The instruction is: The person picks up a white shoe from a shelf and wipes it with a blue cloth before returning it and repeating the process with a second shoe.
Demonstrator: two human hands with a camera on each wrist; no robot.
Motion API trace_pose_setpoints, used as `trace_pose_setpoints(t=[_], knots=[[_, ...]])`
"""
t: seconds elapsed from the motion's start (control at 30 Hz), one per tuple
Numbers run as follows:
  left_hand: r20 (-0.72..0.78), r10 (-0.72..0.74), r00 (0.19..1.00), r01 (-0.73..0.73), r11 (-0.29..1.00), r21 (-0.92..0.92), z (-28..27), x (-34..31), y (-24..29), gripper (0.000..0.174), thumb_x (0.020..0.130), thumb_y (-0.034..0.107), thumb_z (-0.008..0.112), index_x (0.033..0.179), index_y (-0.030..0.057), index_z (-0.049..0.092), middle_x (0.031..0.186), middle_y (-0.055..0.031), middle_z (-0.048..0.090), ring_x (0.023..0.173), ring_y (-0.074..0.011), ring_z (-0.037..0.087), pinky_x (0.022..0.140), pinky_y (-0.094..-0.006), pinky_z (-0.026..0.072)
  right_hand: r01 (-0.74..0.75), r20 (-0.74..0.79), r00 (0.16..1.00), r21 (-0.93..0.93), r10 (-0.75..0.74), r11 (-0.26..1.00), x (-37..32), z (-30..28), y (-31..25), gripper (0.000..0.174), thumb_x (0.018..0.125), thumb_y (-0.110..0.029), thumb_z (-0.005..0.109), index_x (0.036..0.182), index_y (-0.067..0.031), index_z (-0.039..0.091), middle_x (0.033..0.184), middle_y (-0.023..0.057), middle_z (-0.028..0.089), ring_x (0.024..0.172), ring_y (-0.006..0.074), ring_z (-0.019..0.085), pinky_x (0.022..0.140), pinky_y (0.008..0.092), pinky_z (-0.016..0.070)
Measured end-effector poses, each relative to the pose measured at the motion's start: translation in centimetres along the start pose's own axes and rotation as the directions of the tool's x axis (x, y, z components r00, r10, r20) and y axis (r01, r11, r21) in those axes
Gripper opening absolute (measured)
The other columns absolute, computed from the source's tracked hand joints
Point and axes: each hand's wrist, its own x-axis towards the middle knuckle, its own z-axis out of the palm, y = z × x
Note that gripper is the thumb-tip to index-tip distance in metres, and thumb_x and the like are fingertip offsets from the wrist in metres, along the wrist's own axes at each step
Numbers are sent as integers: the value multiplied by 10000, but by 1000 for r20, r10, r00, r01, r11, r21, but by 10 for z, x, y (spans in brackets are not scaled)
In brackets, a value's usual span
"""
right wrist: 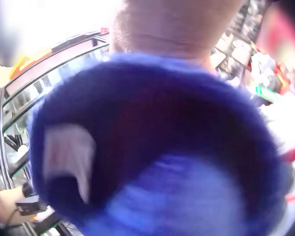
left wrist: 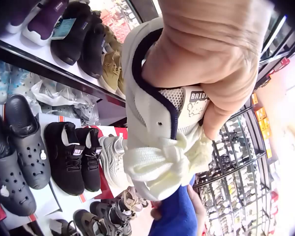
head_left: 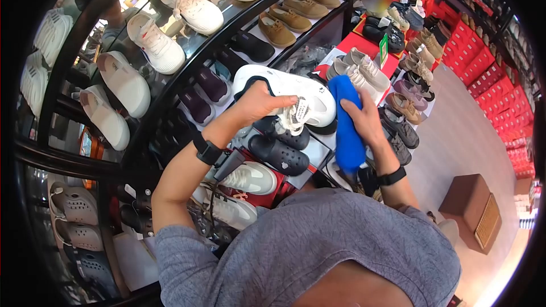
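A white lace-up sneaker [head_left: 319, 98] with a dark collar lining is in my left hand [head_left: 257, 104]. The fingers reach into its opening and the thumb lies over the tongue and laces, as the left wrist view also shows. My right hand [head_left: 367, 118] grips a long, bunched blue cloth [head_left: 348, 142] just right of the sneaker's toe. In the right wrist view the soft blue cloth [right wrist: 177, 196] fills most of the picture, blurred, with a white label [right wrist: 69, 150] in its dark fold. The cloth overlaps the toe end in the left wrist view.
Below the sneaker lie dark clogs [head_left: 278, 154] and grey sneakers [head_left: 250, 177] on boxes. Shelves of shoes stand at the left, with white sneakers [head_left: 154, 42] on the upper one. More shoes line the right side. A brown stool [head_left: 463, 204] stands on the floor.
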Motion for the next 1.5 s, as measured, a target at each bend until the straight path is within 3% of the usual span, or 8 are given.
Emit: trace_pose_setpoints(t=[0.2,0.23,0.3,0.37,0.57,0.97,1.27,1.5], knots=[[-70,181,981,-156,949,273,44,9,-38,222,818,146,680,966,-16,648,846,-36,656,766,-106,588,714,-252,472,597,148,800,-293,-581,747,27,25,-101,461,759,-222,647,1179,-79,522,1016,203,612,904,369,607,777,403,495],[-69,-57,996,83,875,477,53,5,-17,286,832,164,665,1057,0,602,979,-72,633,895,-135,582,805,-296,466,699,203,712,-301,-672,649,26,39,-111,442,748,-219,650,1158,-95,538,973,194,614,880,372,606,753,417,500],[-50,532,845,-467,780,416,57,31,-82,557,808,212,679,1275,16,448,1249,-163,504,1151,-231,479,968,-371,375,745,400,667,-365,-629,558,17,61,-125,362,727,-195,639,1076,-116,581,858,164,587,822,341,606,680,435,500],[47,445,894,-416,790,450,54,23,-82,697,794,228,686,1370,83,321,1384,-157,362,1268,-264,360,1034,-382,306,818,491,572,-408,-657,406,15,77,-115,289,709,-147,599,997,-130,614,814,154,569,750,336,605,606,438,490],[-273,280,920,-112,858,502,48,14,-82,247,809,174,653,892,-58,635,780,-168,658,806,-245,643,756,-370,477,625,416,780,-562,-468,542,21,62,-98,386,755,-169,606,1139,-163,575,869,145,562,794,339,604,653,434,500],[-572,128,810,-367,871,-325,54,18,-67,205,863,114,638,955,-69,642,913,-82,663,791,-107,610,698,-238,477,260,-94,913,-615,-397,744,30,24,-19,454,802,-219,630,1237,-161,514,1030,173,554,863,367,600,741,439,494],[-544,55,837,-391,755,-526,54,20,-75,237,926,173,550,1060,-18,592,1008,-65,628,873,-124,603,767,-275,478,535,252,839,-538,-481,651,-1,53,-57,455,722,-168,667,1166,-193,571,997,163,558,834,340,606,633,414,520],[-449,-10,893,-326,674,-663,49,3,-74,342,953,236,496,1142,-45,545,1111,-119,613,999,-195,608,891,-333,477,416,40,866,-611,-499,673,25,46,-48,432,730,-163,669,1153,-194,585,1019,163,548,875,342,596,687,425,510]])
